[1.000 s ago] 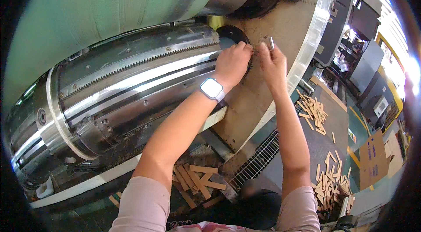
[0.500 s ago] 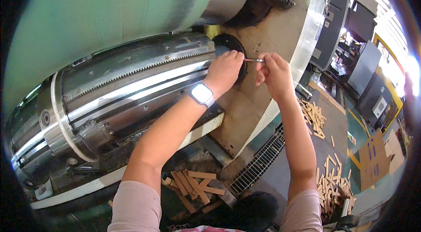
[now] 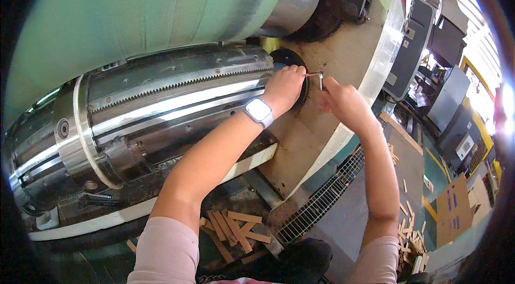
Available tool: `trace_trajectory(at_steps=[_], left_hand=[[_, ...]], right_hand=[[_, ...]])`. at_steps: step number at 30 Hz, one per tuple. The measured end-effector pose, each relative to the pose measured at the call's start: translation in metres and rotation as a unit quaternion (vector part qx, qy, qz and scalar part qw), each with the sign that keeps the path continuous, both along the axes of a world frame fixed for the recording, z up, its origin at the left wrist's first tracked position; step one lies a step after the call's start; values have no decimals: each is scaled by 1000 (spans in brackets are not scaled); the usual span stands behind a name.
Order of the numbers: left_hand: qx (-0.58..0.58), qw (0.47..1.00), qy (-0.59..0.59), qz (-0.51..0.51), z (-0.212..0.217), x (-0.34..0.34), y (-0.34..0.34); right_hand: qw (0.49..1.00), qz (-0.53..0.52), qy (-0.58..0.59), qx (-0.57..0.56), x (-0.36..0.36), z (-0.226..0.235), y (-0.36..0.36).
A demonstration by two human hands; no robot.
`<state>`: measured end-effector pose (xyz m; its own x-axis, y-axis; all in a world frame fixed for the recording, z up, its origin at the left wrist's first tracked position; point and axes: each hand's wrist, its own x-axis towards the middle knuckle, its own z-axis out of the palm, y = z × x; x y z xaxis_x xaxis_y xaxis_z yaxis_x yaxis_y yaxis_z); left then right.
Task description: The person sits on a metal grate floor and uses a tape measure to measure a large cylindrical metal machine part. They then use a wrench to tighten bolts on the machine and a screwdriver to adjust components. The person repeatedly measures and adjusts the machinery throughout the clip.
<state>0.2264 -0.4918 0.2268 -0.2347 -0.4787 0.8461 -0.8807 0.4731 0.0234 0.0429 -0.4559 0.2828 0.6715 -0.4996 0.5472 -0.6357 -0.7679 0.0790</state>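
My left hand (image 3: 287,88), with a watch (image 3: 258,110) on its wrist, is closed beside the right end of a dark steel roller (image 3: 177,99) that carries a toothed strip. From its fingers a thin reddish-brown rod (image 3: 311,74) sticks out to the right. A small silver metal piece (image 3: 321,81) stands roughly upright at the rod's end, pinched in the fingers of my right hand (image 3: 346,102). What exactly the rod and the silver piece are is too small to tell. A black round disc (image 3: 289,57) at the roller's end is partly hidden behind my left hand.
Above the roller is a large green-covered cylinder (image 3: 161,5). A machine side plate (image 3: 343,53) rises behind my hands. Wooden strips (image 3: 236,230) lie below, with more (image 3: 410,235) on the floor at right. A floor grating (image 3: 327,193) and a cardboard sheet (image 3: 453,211) also show.
My right hand has turned and dropped slightly, bringing the silver piece from roughly level to upright. My left hand keeps its closed grip beside the roller end. The whole view has shifted a little.
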Motion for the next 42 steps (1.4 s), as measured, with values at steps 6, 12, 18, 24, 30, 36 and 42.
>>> trace_trajectory(at_steps=[6, 12, 18, 24, 30, 36, 42], left_hand=[[7, 998, 51, -19, -3, 5, -2], [-34, 999, 1, 25, -7, -9, -1], [-69, 996, 49, -3, -14, -17, 13], [-107, 991, 61, -52, -17, -15, 11], [-122, 980, 121, -103, -27, -14, 14], [-119, 982, 117, -86, -27, -13, 11], [-109, 983, 125, -78, -27, -16, 14]], right_hand=[[980, 109, 59, -156, 5, 30, 2], [952, -3, 152, -267, 18, 24, -14], [858, 69, -340, 379, 21, 9, -30], [687, 192, -549, 436, 32, -28, -25], [600, 268, -636, 404, 54, -55, -13], [867, 160, -443, 161, 34, -55, -17], [969, -20, -153, -193, 13, -38, -22]])
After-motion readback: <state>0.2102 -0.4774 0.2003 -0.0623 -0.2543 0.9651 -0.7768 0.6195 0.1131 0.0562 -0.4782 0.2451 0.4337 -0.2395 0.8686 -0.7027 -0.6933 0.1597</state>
